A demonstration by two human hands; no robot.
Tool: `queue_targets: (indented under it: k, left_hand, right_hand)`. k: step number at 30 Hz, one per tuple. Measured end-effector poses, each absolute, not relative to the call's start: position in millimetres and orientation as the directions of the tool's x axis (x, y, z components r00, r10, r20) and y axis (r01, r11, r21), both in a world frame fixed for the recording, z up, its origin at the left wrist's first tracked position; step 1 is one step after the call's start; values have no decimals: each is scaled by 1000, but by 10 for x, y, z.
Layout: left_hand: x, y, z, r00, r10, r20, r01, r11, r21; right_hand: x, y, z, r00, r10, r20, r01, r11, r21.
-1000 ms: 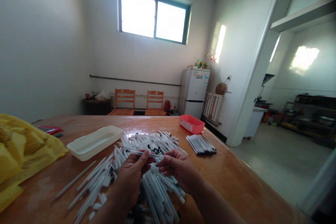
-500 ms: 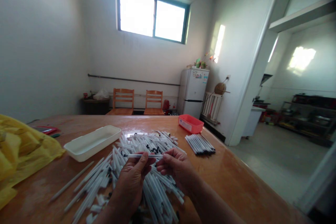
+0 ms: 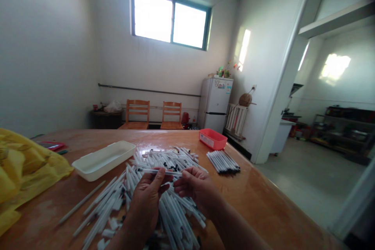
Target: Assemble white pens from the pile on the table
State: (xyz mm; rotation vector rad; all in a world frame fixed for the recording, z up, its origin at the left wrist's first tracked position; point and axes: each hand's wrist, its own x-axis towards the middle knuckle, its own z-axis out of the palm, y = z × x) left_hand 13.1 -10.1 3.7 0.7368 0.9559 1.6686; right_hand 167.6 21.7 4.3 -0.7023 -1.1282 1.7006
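Two hands share one tube (image 3: 173, 173), raised just above the heap (image 3: 175, 211) and lying nearly level. The left hand (image 3: 148, 193) is clamped on its middle, thumb on top and fingers beneath, probably to steady it. The right hand (image 3: 195, 183) has thumb and fingertips closed at the other end, which suggests fine work there, though the fingers hide what the tip meets.

The heap sits straight in front of the person, seemingly so either hand can reach it. Right of the heap, a row (image 3: 223, 162) of pens lies side by side, black ends all toward the person, an order that looks deliberate. Beyond that row, farther right of the heap, is a red tray (image 3: 210, 140); left of the heap is a white tray (image 3: 102, 161), perhaps kept aside to leave the middle free.
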Motion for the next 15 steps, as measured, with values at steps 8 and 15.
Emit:
queue_targets:
  k: [8, 15]
  left_hand:
    - [79, -137, 98, -401, 880, 255, -70, -307, 949]
    - [-27, -102, -12, -19, 717, 696, 700, -487, 522]
  right_hand:
    - [1834, 342, -12, -191, 976, 104, -252, 53, -966]
    - [1815, 156, 141, -455, 876, 162, -192, 81, -978]
